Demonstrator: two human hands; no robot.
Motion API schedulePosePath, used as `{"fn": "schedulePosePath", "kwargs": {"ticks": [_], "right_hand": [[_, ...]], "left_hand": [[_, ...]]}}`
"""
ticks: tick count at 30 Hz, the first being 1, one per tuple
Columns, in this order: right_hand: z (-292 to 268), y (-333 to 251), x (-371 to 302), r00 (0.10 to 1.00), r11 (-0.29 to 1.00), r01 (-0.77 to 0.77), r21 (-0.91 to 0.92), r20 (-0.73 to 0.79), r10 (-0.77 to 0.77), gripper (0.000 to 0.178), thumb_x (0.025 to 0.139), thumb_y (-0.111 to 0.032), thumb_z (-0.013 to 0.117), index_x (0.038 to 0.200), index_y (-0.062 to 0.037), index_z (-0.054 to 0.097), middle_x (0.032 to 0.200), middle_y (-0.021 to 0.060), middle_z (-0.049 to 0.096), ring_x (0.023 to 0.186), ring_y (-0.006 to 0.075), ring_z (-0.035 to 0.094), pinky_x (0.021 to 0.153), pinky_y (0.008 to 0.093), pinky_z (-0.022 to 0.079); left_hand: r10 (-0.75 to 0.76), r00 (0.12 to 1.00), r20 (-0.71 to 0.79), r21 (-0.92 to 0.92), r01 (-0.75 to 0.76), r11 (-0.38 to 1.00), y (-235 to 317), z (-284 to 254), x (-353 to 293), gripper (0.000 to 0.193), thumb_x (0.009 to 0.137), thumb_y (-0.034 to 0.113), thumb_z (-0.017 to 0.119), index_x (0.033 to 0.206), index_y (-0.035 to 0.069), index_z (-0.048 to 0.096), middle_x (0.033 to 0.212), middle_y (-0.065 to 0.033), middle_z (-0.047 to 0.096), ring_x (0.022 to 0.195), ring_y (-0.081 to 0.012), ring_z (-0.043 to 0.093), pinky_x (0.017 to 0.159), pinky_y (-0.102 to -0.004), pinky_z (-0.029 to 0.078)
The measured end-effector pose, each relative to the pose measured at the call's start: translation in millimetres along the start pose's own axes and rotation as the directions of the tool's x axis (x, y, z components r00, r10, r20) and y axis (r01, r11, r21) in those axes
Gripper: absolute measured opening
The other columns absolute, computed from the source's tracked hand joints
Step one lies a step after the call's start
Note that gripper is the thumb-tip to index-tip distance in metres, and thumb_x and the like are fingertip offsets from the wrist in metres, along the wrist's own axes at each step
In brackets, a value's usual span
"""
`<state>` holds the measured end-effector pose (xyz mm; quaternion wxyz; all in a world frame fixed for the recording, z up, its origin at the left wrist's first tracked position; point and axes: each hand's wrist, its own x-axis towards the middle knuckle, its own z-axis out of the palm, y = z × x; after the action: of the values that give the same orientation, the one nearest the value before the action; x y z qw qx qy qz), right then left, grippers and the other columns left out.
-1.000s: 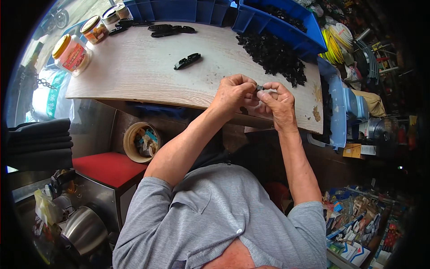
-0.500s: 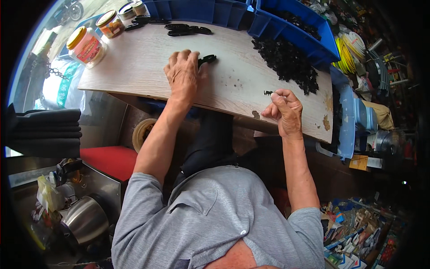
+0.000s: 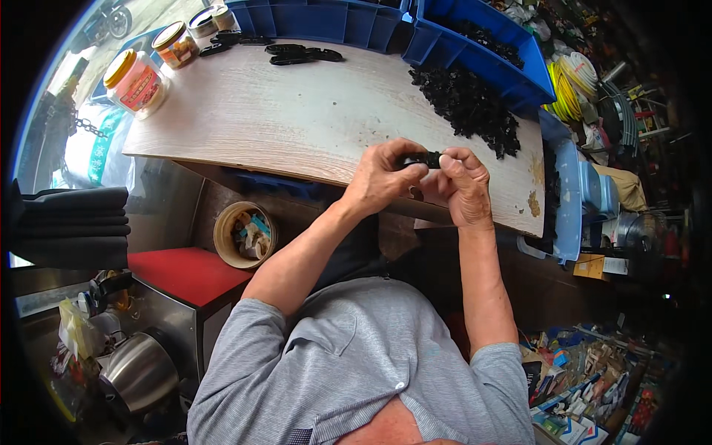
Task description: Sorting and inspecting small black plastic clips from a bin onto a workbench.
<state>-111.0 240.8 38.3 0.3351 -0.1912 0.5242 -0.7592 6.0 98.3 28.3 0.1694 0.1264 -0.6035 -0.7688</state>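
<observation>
Over the front edge of the wooden table (image 3: 259, 111), my two hands meet at a black plastic part (image 3: 426, 159). My left hand (image 3: 374, 180) is closed round its long body, which the fingers largely hide. From the other side, my right hand (image 3: 469, 189) pinches at the part's right end. The small black clip it was holding cannot be told apart there. Several long black plastic parts (image 3: 302, 54) lie at the table's far side. A heap of small black clips (image 3: 471, 110) spreads over the right of the tabletop.
Blue bins (image 3: 478, 55) stand along the back, one holding more black pieces. Jars (image 3: 139, 85) sit at the far left corner. A bucket of scraps (image 3: 245, 236) stands below the table, beside a red-topped cabinet (image 3: 185, 273). Light blue crates (image 3: 569, 196) are at the right edge.
My left hand has picked the long black part up off the table and brought it right and nearer, to my right hand. My right hand has shifted slightly left.
</observation>
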Motion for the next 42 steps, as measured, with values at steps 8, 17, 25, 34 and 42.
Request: {"fn": "schedulePosePath", "kwargs": {"ticks": [8, 17, 25, 34, 42], "right_hand": [[-11.4, 2.6, 2.4, 0.994, 0.995, -0.102, -0.012, 0.046, 0.102, 0.014, 0.089, -0.008, 0.072, 0.102, -0.0060, 0.068, 0.072, 0.0034, 0.065, 0.062, 0.0167, 0.068, 0.062, 0.0314, 0.060], [3.8, -1.9, 0.0, 0.988, 0.986, -0.143, -0.080, -0.074, 0.137, 0.016, 0.088, -0.011, 0.075, 0.101, -0.0066, 0.067, 0.063, -0.0008, 0.059, 0.055, 0.0086, 0.059, 0.058, 0.0295, 0.060], [11.3, -10.6, 0.9, 0.977, 0.932, -0.209, -0.297, -0.034, 0.209, 0.030, 0.089, -0.034, 0.071, 0.082, -0.0082, 0.058, 0.057, -0.0021, 0.047, 0.046, 0.0093, 0.048, 0.046, 0.0282, 0.049], [9.9, -2.2, -8.2, 0.997, 0.960, -0.065, -0.273, 0.024, 0.074, 0.032, 0.091, -0.032, 0.066, 0.072, -0.0110, 0.051, 0.052, -0.0015, 0.043, 0.042, 0.0117, 0.048, 0.044, 0.0312, 0.051], [-59.1, -51.1, -3.7, 0.952, 0.959, -0.160, -0.236, -0.293, 0.086, 0.031, 0.092, -0.030, 0.062, 0.071, -0.0109, 0.048, 0.044, 0.0023, 0.037, 0.044, 0.0194, 0.055, 0.057, 0.0486, 0.061]], "left_hand": [[-0.035, 0.999, 0.013, -0.069, 0.036, 0.997, -0.2, 6.1, 0.8, 0.026, 0.088, 0.010, 0.068, 0.109, -0.006, 0.065, 0.084, -0.0077, 0.068, 0.070, -0.0095, 0.065, 0.060, -0.0249, 0.057], [-0.151, 0.985, -0.077, -0.040, 0.149, 0.988, 8.5, 8.5, 3.3, 0.026, 0.093, 0.020, 0.067, 0.101, -0.004, 0.067, 0.083, -0.0054, 0.067, 0.068, -0.0088, 0.066, 0.060, -0.0242, 0.058], [-0.165, 0.978, -0.127, -0.178, 0.141, 0.974, 9.1, 4.5, 0.1, 0.018, 0.089, 0.014, 0.068, 0.095, -0.003, 0.068, 0.079, -0.0058, 0.066, 0.063, -0.0088, 0.063, 0.058, -0.0235, 0.057], [-0.101, 0.992, 0.081, -0.192, 0.115, 0.975, 0.8, -0.7, 0.7, 0.021, 0.089, 0.018, 0.073, 0.099, 0.000, 0.068, 0.087, -0.0033, 0.068, 0.070, -0.0100, 0.064, 0.064, -0.0258, 0.057], [0.757, 0.652, -0.047, 0.999, 0.012, 0.051, 16.7, -163.5, 73.0, 0.041, 0.080, 0.012, 0.074, 0.120, 0.012, 0.065, 0.123, -0.0115, 0.064, 0.114, -0.0324, 0.058, 0.097, -0.0433, 0.047]]}}
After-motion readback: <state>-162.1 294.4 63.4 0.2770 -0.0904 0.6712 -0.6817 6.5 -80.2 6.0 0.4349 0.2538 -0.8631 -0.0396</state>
